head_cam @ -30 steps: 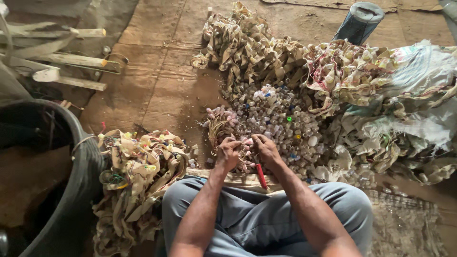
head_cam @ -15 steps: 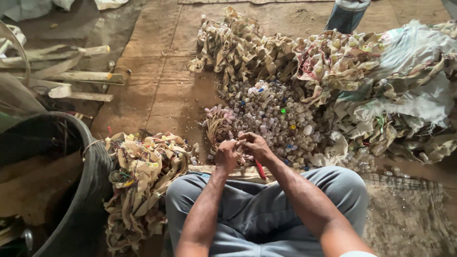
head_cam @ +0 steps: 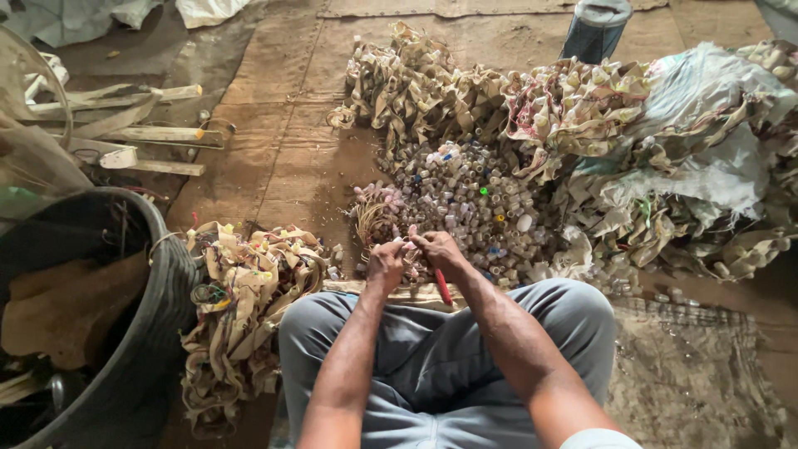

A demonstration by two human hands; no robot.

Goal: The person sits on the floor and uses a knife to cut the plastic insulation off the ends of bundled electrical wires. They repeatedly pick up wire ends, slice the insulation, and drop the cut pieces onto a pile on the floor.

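We are sitting on the floor with both hands meeting just ahead of our knees. Our left hand (head_cam: 385, 264) is closing into a loose fist around a small pale piece (head_cam: 409, 241), and our right hand (head_cam: 438, 249) is pinching the same piece from the 3 o'clock side while also keeping a red-handled tool (head_cam: 443, 287) tucked under the palm, its handle pointing back toward 6 o'clock. What exactly the piece is, we cannot tell; it is mostly hidden by the fingers.

We are judging it light, small and fairly stiff, likely easy to lose if the pinch slackens, so we are gripping it close at both ends with fingertips rather than the whole palm.

Just beyond the hands, at 12 o'clock, a heap of small caps (head_cam: 474, 199) is spreading out. Crumpled tan strips (head_cam: 249, 283) are lying at 9 o'clock, beside a black tub (head_cam: 158, 316). More strips and sacking (head_cam: 665, 158) are piling up toward 2 o'clock.
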